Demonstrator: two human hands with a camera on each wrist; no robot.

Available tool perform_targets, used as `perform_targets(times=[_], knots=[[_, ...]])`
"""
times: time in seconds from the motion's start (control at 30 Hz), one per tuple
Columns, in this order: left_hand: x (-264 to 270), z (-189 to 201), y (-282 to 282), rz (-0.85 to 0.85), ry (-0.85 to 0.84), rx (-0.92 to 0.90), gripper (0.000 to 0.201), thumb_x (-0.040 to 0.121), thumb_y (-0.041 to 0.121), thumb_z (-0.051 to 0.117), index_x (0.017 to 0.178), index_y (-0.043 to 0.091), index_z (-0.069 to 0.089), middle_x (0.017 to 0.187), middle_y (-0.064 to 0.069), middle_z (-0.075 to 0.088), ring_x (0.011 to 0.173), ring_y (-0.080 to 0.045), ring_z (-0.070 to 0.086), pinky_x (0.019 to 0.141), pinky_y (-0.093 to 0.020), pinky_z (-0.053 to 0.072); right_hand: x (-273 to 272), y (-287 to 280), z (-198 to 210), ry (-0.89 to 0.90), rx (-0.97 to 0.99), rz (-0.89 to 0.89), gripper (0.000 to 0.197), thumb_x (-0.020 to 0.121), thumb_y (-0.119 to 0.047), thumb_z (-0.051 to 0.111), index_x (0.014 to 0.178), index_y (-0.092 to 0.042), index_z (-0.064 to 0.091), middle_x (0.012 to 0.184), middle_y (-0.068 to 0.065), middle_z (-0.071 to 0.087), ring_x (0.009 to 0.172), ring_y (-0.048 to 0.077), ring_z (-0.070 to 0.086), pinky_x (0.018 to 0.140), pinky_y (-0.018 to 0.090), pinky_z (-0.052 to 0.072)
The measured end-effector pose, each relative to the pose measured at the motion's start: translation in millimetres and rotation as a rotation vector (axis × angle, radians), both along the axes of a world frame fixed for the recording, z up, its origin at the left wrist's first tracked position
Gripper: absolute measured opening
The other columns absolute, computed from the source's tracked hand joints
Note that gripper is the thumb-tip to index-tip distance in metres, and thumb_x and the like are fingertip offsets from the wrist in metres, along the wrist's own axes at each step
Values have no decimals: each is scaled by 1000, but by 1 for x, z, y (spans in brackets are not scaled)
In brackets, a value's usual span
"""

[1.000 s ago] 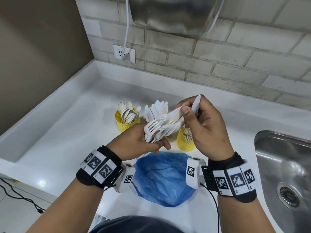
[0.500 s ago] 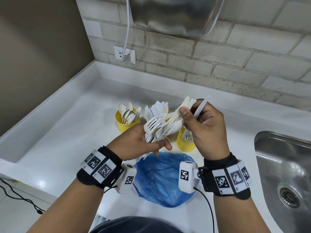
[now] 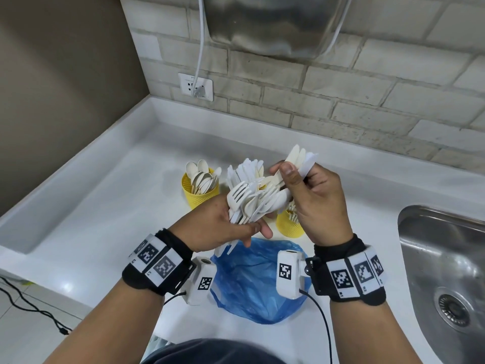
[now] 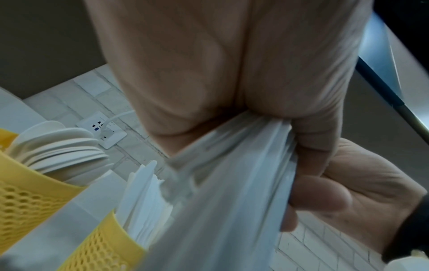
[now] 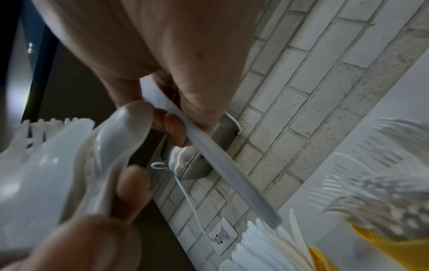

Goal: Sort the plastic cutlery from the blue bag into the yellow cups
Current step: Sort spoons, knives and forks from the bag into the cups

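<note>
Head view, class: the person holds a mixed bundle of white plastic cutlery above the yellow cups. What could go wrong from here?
1. The left hand grips the loose bundle of white plastic cutlery; pieces might slip onto the crumpled blue plastic bag.
2. The right hand pinches several pieces together, so one may land in the wrong yellow mesh cup.

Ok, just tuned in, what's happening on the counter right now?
A person is sorting plastic cutlery. The left hand grips a mixed bundle of forks and spoons above the blue bag. The right hand pinches a few pieces pulled from it. Behind, yellow cups hold spoons, knives and forks.
</note>
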State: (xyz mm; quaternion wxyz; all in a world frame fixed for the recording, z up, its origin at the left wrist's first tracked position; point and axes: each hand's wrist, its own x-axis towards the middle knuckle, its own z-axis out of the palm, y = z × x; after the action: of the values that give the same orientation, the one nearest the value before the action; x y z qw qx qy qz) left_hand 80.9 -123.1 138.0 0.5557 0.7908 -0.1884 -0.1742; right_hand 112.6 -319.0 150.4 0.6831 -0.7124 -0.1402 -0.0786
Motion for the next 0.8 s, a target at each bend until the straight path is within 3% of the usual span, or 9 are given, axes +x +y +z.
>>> perform_targets(times=[0.1, 0.2, 0.27, 0.37, 0.47, 0.57, 0.63, 0.7, 0.8], knots=[[-2, -2, -1, 14, -13, 27, 17, 100, 12, 63, 114, 22, 63, 103, 4, 78, 69, -21, 67, 84, -39, 60, 1, 4, -2, -4, 87, -156, 28, 104, -29, 55, 88, -14, 73, 66, -8, 67, 59, 7, 58, 61, 24, 46], [-4, -5, -1, 16, -24, 38, 14, 100, 15, 63, 112, 21, 65, 102, 2, 77, 67, -22, 66, 89, -43, 58, 6, 5, -6, 21, 243, -310, 34, 103, -36, 52, 77, -28, 72, 60, -7, 60, 53, 11, 52, 58, 32, 44], [-4, -6, -1, 17, -25, 42, 12, 100, 18, 63, 110, 22, 68, 100, -2, 77, 66, -23, 65, 85, -43, 58, 12, 2, -8, 35, 374, -391, 33, 103, -42, 53, 78, -26, 69, 66, -4, 60, 58, 19, 54, 61, 39, 46], [-6, -6, -3, 26, 5, -18, 9, 101, 18, 63, 109, 17, 67, 92, -4, 77, 62, -25, 59, 70, -35, 57, 22, -8, -6, 130, 679, -397, 27, 109, -30, 46, 95, -10, 56, 83, 3, 65, 71, 27, 65, 65, 38, 52], [-6, -10, -5, 72, 0, -51, 11, 100, 26, 64, 102, 15, 67, 78, -9, 70, 62, -24, 58, 65, -36, 54, 25, -14, 0, 255, 882, -340, 23, 109, -31, 43, 98, -12, 48, 92, 12, 69, 75, 36, 72, 70, 45, 60], [-5, -13, -10, 152, -32, -73, 13, 96, 35, 66, 98, 22, 66, 71, -7, 63, 61, -19, 57, 62, -31, 54, 31, -17, 3, 280, 921, -389, 28, 109, -33, 43, 86, -17, 45, 63, 5, 53, 45, 21, 47, 52, 29, 48], [-4, -13, -14, 222, -34, -135, 14, 98, 28, 63, 85, 24, 64, 63, 4, 59, 59, -18, 55, 61, -25, 52, 35, -15, 7, 257, 908, -398, 29, 108, -35, 48, 83, -21, 43, 57, -2, 34, 42, 14, 28, 43, 20, 32], [-3, -16, -16, 282, -3, -217, 27, 101, 25, 59, 75, 19, 60, 58, -4, 52, 58, -24, 52, 62, -27, 53, 33, -12, 14, 218, 890, -371, 29, 105, -37, 54, 82, -24, 42, 58, -4, 23, 44, 11, 19, 40, 19, 23], [0, -21, -17, 388, 212, -424, 23, 103, 28, 55, 93, 9, 64, 67, -10, 56, 61, -24, 55, 63, -32, 55, 23, -1, 29, 129, 828, -264, 34, 105, -36, 52, 76, -24, 40, 57, -4, 16, 42, 11, 14, 40, 18, 20]])
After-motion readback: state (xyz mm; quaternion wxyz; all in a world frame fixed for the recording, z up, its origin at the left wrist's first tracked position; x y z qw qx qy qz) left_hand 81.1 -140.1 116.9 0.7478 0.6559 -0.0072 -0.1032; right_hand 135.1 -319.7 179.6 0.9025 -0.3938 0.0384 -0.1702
